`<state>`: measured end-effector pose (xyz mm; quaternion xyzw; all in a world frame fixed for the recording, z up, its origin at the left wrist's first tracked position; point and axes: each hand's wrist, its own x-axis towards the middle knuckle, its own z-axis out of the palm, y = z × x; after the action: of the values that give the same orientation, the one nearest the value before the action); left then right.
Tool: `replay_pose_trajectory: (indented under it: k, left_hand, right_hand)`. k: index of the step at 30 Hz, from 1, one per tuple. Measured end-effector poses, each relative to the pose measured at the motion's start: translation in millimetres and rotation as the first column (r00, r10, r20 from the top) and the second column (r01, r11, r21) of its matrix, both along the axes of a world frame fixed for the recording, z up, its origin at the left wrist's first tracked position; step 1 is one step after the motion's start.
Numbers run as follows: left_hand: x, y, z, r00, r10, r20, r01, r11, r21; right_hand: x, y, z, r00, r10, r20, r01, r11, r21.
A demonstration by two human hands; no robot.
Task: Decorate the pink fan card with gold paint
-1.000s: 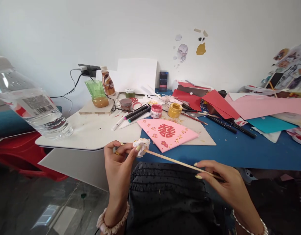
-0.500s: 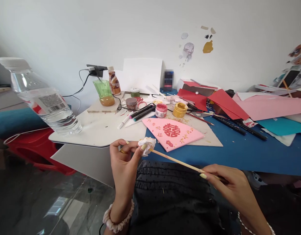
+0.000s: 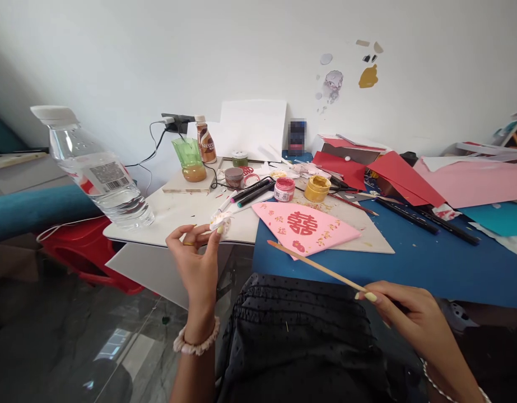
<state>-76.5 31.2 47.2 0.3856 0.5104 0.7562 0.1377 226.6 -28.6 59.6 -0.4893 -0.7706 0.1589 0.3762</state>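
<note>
My left hand (image 3: 196,260) pinches a crumpled white tissue (image 3: 221,223) with yellowish stains, held over the front edge of the white table. Between the fingers of my right hand (image 3: 403,313) is a thin wooden paintbrush (image 3: 325,271), its reddish tip pointing left, apart from the tissue. Just behind that tip lies a pink fan-shaped paper (image 3: 275,215) bearing a red double-happiness character, gold writing and small flowers. Beyond the paper stand an open jar of red paint (image 3: 284,190) and an open jar of yellow paint (image 3: 317,189).
A large water bottle (image 3: 101,173) stands at the left table edge. Behind are a green cup (image 3: 189,159), a coffee bottle (image 3: 205,140) and markers (image 3: 256,195). Red envelopes (image 3: 405,178) and pink sheets (image 3: 472,176) pile up on the right. A red stool (image 3: 82,254) sits below left.
The tissue has come away from the brush tip. My left hand has moved left and up with the tissue, while my right hand has shifted slightly right, still holding the brush.
</note>
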Motion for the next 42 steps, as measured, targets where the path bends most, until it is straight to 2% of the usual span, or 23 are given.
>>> replay_pose_trajectory:
  k: [3,4,7,9,11,12,14,16,18,21,24,30,35,37,40,42]
  left_hand:
    - [-11,21,-5.1,0.956,0.168,-0.239,-0.179,0.984,-0.023]
    - [-13,27,-6.0,0.943,0.186,-0.275,-0.201,0.979,-0.024]
    - [-16,37,-5.6,0.928,0.127,-0.351,-0.161,0.984,-0.071]
    - [-14,34,-2.2,0.973,0.037,-0.229,-0.053,0.997,-0.064]
    - [-11,24,3.3,0.989,-0.133,0.061,0.132,0.991,0.014]
    - [-9,18,6.4,0.944,-0.249,0.218,0.242,0.968,0.061]
    - [-6,6,12.5,0.781,-0.451,0.431,0.448,0.887,0.117]
    - [-2,-3,16.7,0.673,-0.523,0.523,0.529,0.834,0.154]
    - [1,-8,18.3,0.638,-0.538,0.55,0.544,0.821,0.172]
    - [4,-9,16.5,0.647,-0.533,0.545,0.539,0.825,0.167]
    - [6,-8,12.8,0.687,-0.48,0.546,0.505,0.855,0.117]
    - [-1,-12,7.4,0.766,-0.353,0.538,0.413,0.911,0.01]
    - [-12,-20,3.0,0.805,-0.274,0.525,0.358,0.931,-0.063]
    - [-17,-22,1.7,0.815,-0.246,0.524,0.341,0.936,-0.091]
    - [-21,-23,0.5,0.829,-0.232,0.509,0.323,0.942,-0.096]
    - [-22,-24,-0.1,0.838,-0.232,0.493,0.307,0.949,-0.076]
  right_hand:
    - [1,0,-1.1,0.998,-0.04,-0.045,0.04,0.999,-0.008]
    - [2,0,-1.5,0.996,-0.053,-0.066,0.053,0.999,-0.008]
    - [3,0,-3.3,0.989,-0.093,-0.112,0.091,0.996,-0.022]
    - [4,0,-5.1,0.983,-0.125,-0.131,0.121,0.992,-0.04]
    - [4,0,-7.2,0.975,-0.165,-0.147,0.158,0.986,-0.055]
    - [4,1,-8.3,0.972,-0.18,-0.153,0.173,0.983,-0.061]
    - [4,1,-10.5,0.967,-0.198,-0.161,0.189,0.979,-0.071]
    - [4,1,-12.4,0.962,-0.208,-0.175,0.197,0.977,-0.076]
    - [3,1,-14.1,0.951,-0.222,-0.213,0.211,0.975,-0.073]
    - [0,1,-15.8,0.913,-0.251,-0.321,0.237,0.968,-0.081]
    - [-4,2,-14.3,0.865,-0.27,-0.422,0.271,0.961,-0.059]
    - [2,14,0.4,0.828,-0.248,-0.504,0.305,0.952,0.034]
    - [18,26,15.5,0.857,0.057,-0.512,0.016,0.99,0.137]
    - [22,31,23.9,0.88,0.081,-0.467,-0.006,0.987,0.159]
    - [20,47,42.2,0.884,-0.016,-0.466,0.147,0.958,0.246]
    - [17,67,57.1,0.867,-0.118,-0.483,0.318,0.878,0.357]
